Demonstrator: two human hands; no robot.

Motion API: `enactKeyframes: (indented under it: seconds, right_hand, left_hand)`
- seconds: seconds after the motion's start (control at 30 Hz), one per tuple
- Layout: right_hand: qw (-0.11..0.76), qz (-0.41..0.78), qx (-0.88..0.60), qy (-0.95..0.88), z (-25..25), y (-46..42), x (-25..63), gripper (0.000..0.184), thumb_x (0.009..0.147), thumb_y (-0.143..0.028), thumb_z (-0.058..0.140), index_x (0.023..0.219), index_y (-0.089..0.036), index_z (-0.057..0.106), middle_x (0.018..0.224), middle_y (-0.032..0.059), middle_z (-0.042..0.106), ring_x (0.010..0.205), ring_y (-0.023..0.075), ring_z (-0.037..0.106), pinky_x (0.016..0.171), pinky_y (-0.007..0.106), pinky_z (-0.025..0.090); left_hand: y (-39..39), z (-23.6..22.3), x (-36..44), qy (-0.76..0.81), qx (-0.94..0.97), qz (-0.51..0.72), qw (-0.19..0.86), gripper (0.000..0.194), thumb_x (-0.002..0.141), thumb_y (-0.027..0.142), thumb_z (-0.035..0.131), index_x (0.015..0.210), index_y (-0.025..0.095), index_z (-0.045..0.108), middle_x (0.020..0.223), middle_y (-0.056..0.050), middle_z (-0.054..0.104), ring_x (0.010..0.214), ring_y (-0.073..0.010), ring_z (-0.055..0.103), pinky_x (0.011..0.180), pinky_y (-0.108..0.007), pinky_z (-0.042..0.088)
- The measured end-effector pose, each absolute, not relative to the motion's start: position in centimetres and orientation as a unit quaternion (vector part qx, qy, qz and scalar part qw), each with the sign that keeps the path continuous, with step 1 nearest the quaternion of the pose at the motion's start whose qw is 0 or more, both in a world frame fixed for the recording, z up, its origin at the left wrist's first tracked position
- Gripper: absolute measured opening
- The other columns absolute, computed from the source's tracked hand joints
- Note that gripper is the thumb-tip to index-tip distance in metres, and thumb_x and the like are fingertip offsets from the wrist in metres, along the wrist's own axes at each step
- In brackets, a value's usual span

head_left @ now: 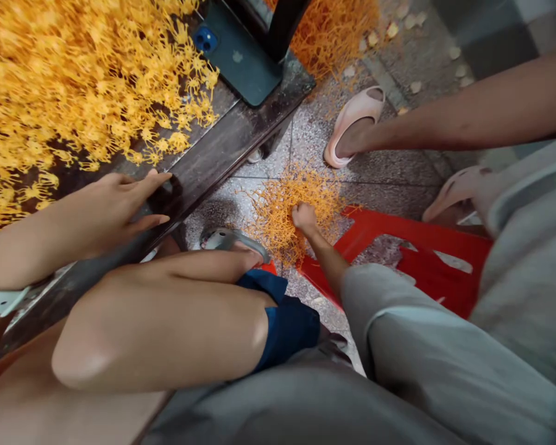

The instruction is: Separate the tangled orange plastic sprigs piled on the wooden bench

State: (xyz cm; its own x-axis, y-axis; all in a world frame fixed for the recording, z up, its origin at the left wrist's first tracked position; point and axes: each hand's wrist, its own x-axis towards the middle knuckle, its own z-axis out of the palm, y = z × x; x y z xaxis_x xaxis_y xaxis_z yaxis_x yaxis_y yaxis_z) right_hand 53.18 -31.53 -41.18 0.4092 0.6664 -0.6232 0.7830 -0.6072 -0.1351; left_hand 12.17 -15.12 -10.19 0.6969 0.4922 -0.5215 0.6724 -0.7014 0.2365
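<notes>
Gathering spilled parts: right hand (pixel 304 217) fisted on floor pile of orange plastic pieces (pixel 282 213), left hand (pixel 115 210) flat, empty on table edge (pixel 222 154); next, lift clump clear.

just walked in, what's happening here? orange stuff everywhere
A seated person works with small orange-yellow plastic pieces. Their right hand reaches down to the floor and is closed in a small pile of the pieces beside a red plastic stool. Their left hand rests palm down on the edge of a dark table, next to a much larger heap. A phone lies on the table. Another person's leg in a pink slipper is opposite.
</notes>
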Motion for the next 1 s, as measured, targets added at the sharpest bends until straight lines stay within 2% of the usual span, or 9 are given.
enactKeyframes:
  seconds: [0.1,0.2,0.27,0.4,0.5,0.67,0.8,0.9,1.0]
  right_hand:
    - [0.073,-0.293,0.849,0.433,-42.0,-32.4,52.5,0.05,0.108,-0.029,0.028,0.123,-0.005,0.069,0.128,0.025,0.07,0.116,0.0287,0.057,0.099,0.033,0.04]
    - [0.065,-0.27,0.857,0.434,-43.3,-33.2,52.3,0.049,0.108,-0.028,0.025,0.122,-0.007,0.067,0.126,0.0241,0.068,0.116,0.0286,0.054,0.101,0.034,0.038]
    - [0.06,-0.259,0.86,0.435,-44.1,-33.6,52.3,0.048,0.107,-0.027,0.025,0.119,-0.006,0.067,0.124,0.0254,0.068,0.116,0.0304,0.054,0.101,0.036,0.038]
    - [0.04,-0.233,0.86,0.452,-45.8,-34.1,52.7,0.045,0.106,-0.027,0.027,0.112,-0.008,0.068,0.119,0.0278,0.067,0.116,0.0346,0.056,0.103,0.042,0.038]
    - [0.019,-0.205,0.861,0.465,-47.0,-34.6,53.1,0.043,0.106,-0.028,0.027,0.105,-0.011,0.067,0.113,0.0269,0.067,0.115,0.0361,0.058,0.103,0.045,0.04]
    - [-0.016,-0.165,0.863,0.477,-48.7,-35.2,53.7,0.035,0.104,-0.028,0.031,0.09,-0.018,0.061,0.103,0.0234,0.067,0.108,0.037,0.062,0.099,0.05,0.046]
    - [-0.064,-0.154,0.87,0.465,-48.6,-34.6,53.8,0.023,0.096,-0.025,0.041,0.075,-0.023,0.049,0.091,0.02,0.064,0.102,0.0398,0.064,0.096,0.059,0.049]
    - [-0.11,-0.157,0.869,0.457,-47.4,-33.9,53.5,0.024,0.093,-0.026,0.042,0.07,-0.027,0.038,0.086,0.0193,0.061,0.099,0.0427,0.065,0.094,0.066,0.049]
    - [-0.138,-0.163,0.861,0.461,-46.1,-33.4,53.3,0.027,0.092,-0.028,0.045,0.067,-0.029,0.035,0.086,0.0201,0.062,0.101,0.0447,0.066,0.094,0.069,0.049]
  left_hand:
    - [-15.1,-10.8,12.3,0.297,0.91,-0.246,0.15,0.087,0.105,0.058,0.031,0.17,0.002,0.018,0.142,-0.032,0.059,0.106,-0.0425,0.061,0.096,-0.05,0.05]
    - [-14.9,-10.9,12.5,0.321,0.9,-0.249,0.16,0.092,0.103,0.061,0.032,0.17,0.0,0.019,0.116,-0.026,0.068,0.11,-0.0433,0.061,0.098,-0.049,0.051]
    - [-14.7,-10.6,12.5,0.347,0.886,-0.247,0.182,0.096,0.101,0.066,0.036,0.171,0.004,0.018,0.108,-0.022,0.067,0.118,-0.0435,0.06,0.102,-0.048,0.049]
    - [-14.3,-9.6,12.8,0.367,0.863,-0.262,0.227,0.095,0.102,0.069,0.036,0.174,0.013,0.012,0.131,-0.025,0.06,0.129,-0.0412,0.058,0.104,-0.045,0.048]
    - [-14.3,-9.0,13.2,0.385,0.841,-0.294,0.241,0.091,0.104,0.067,0.034,0.175,0.016,0.011,0.133,-0.027,0.058,0.13,-0.041,0.058,0.101,-0.043,0.049]
    - [-14.3,-8.9,13.4,0.442,0.8,-0.294,0.278,0.094,0.099,0.075,0.042,0.175,0.03,0.011,0.14,-0.019,0.056,0.12,-0.0381,0.064,0.096,-0.04,0.049]
    - [-13.5,-8.8,14.0,0.446,0.793,-0.297,0.291,0.099,0.097,0.075,0.046,0.175,0.026,0.011,0.147,-0.019,0.055,0.126,-0.0369,0.059,0.102,-0.04,0.047]
    - [-13.1,-8.2,15.2,0.446,0.789,-0.312,0.284,0.098,0.099,0.072,0.043,0.175,0.022,0.008,0.144,-0.021,0.059,0.12,-0.0344,0.06,0.099,-0.04,0.049]
    - [-13.7,-8.0,16.3,0.456,0.805,-0.309,0.221,0.095,0.102,0.064,0.045,0.175,0.017,0.009,0.134,-0.026,0.064,0.116,-0.0372,0.059,0.098,-0.045,0.049]
